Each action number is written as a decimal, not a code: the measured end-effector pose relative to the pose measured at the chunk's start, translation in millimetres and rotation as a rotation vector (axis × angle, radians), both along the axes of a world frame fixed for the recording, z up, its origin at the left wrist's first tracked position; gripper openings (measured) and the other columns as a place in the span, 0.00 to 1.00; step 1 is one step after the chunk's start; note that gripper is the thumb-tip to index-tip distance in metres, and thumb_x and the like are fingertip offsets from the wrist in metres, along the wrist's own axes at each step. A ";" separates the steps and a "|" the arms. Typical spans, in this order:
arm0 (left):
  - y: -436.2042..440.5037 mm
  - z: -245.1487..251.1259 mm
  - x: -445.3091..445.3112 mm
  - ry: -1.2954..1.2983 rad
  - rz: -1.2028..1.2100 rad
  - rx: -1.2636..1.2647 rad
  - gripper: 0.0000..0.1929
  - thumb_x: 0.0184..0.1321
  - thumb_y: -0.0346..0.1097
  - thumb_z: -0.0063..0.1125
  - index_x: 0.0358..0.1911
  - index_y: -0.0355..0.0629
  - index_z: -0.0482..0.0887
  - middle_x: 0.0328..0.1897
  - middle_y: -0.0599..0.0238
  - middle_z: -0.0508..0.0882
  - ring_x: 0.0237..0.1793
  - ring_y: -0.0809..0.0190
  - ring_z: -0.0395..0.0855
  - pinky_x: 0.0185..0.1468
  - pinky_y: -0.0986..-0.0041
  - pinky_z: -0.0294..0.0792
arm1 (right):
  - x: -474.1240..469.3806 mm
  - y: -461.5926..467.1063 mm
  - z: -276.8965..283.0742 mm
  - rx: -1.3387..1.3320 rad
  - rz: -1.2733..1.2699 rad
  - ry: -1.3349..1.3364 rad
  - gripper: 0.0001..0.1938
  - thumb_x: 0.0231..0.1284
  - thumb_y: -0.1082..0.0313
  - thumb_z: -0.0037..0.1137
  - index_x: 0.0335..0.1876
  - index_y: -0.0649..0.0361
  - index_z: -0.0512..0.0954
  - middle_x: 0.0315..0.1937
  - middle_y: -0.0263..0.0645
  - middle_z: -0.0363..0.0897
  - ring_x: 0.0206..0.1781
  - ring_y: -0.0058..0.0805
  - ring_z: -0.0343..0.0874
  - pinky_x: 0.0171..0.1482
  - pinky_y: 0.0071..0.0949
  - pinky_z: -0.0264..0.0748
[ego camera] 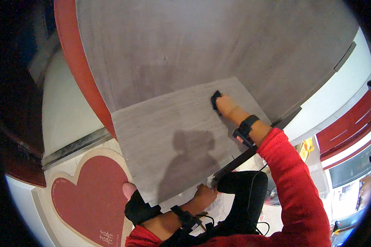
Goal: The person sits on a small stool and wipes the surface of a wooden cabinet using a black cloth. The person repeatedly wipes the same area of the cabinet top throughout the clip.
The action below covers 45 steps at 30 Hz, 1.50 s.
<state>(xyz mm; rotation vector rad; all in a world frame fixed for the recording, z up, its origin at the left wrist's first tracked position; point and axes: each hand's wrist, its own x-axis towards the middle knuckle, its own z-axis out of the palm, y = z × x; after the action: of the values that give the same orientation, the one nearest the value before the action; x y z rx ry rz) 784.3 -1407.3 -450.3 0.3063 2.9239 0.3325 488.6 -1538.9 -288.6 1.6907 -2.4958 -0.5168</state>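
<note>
My right hand is shut on a small black cloth or pad, which rests on the far right part of a grey wood-grain board. The board lies flat like a bench top against a tall grey panel. Below the board's near edge, my left hand is curled beside my knee. A small whitish thing shows by its fingertips; whether the hand grips it is unclear. Black straps with small devices sit on both wrists.
A heart-shaped red mat lies on the tiled floor at left, under one foot. Red trim borders the panel. A dark bar runs along the board's near right edge. Red cabinets stand farther right. Thin cables hang near my legs.
</note>
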 end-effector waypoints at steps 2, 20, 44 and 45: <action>0.0 0.6 -1.5 -0.023 -0.016 -0.004 0.17 0.59 0.36 0.54 0.52 0.42 0.80 0.36 0.60 0.89 0.33 0.54 0.88 0.35 0.51 0.73 | -29.5 0.2 5.0 0.027 -0.136 -0.006 0.11 0.46 0.71 0.64 0.38 0.62 0.83 0.42 0.50 0.83 0.47 0.49 0.82 0.49 0.40 0.79; -5.2 19.3 1.6 0.048 0.166 0.193 0.15 0.54 0.31 0.56 0.43 0.29 0.79 0.27 0.53 0.84 0.32 0.52 0.85 0.36 0.59 0.74 | -163.6 -12.6 -15.3 -0.028 -0.460 0.013 0.29 0.58 0.65 0.54 0.69 0.51 0.67 0.61 0.45 0.74 0.61 0.45 0.75 0.63 0.40 0.71; 11.5 -17.4 -4.8 0.123 0.112 0.123 0.09 0.52 0.34 0.59 0.35 0.46 0.88 0.32 0.60 0.89 0.31 0.54 0.87 0.33 0.49 0.71 | 205.3 -60.8 -25.9 -0.441 0.477 -0.264 0.14 0.62 0.64 0.52 0.50 0.56 0.80 0.44 0.41 0.77 0.49 0.43 0.74 0.51 0.36 0.76; 10.3 -17.2 -4.6 0.128 0.109 0.105 0.09 0.52 0.34 0.59 0.35 0.46 0.88 0.32 0.60 0.89 0.31 0.54 0.87 0.33 0.49 0.71 | 205.6 -58.9 -22.6 -0.411 0.478 -0.258 0.13 0.62 0.64 0.52 0.50 0.56 0.80 0.44 0.41 0.77 0.50 0.43 0.75 0.50 0.37 0.76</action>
<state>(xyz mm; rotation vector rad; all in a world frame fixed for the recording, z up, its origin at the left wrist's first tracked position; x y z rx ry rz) 779.8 -1396.9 -467.5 0.1900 3.0615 0.5018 694.2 -1597.8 -311.2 2.1587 -2.0202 0.2528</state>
